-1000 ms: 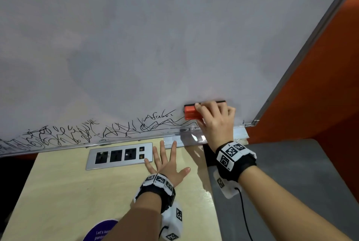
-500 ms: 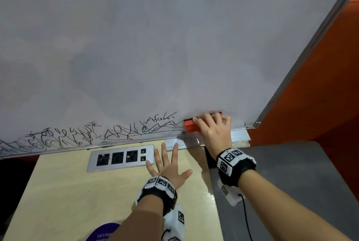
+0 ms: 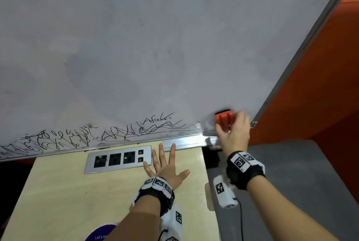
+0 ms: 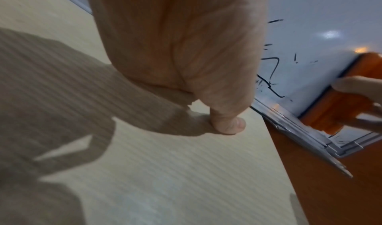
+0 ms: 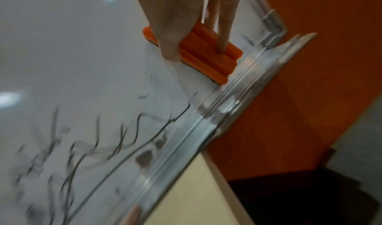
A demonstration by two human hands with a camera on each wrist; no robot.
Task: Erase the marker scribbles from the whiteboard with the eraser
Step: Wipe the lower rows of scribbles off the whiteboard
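My right hand (image 3: 234,130) grips the orange eraser (image 3: 223,121) and holds it flat against the whiteboard (image 3: 155,36) near its bottom right corner. In the right wrist view the thumb and fingers clamp the eraser (image 5: 206,55) from both sides, its lower end close to the aluminium tray. Black marker scribbles (image 3: 81,135) run along the board's bottom edge, from the far left up to just left of the eraser. My left hand (image 3: 165,165) lies flat on the pale wooden table with fingers spread, holding nothing.
A silver socket panel (image 3: 118,160) is set into the pale wooden table (image 3: 58,202) just left of my left hand. The board's aluminium tray (image 3: 184,140) runs below the scribbles. An orange wall (image 3: 320,85) and a grey surface (image 3: 291,172) lie to the right.
My right hand has slid the eraser to the right along the board's bottom edge and turned it upright, wiping the strokes it was over. The left hand has stayed flat on the table.
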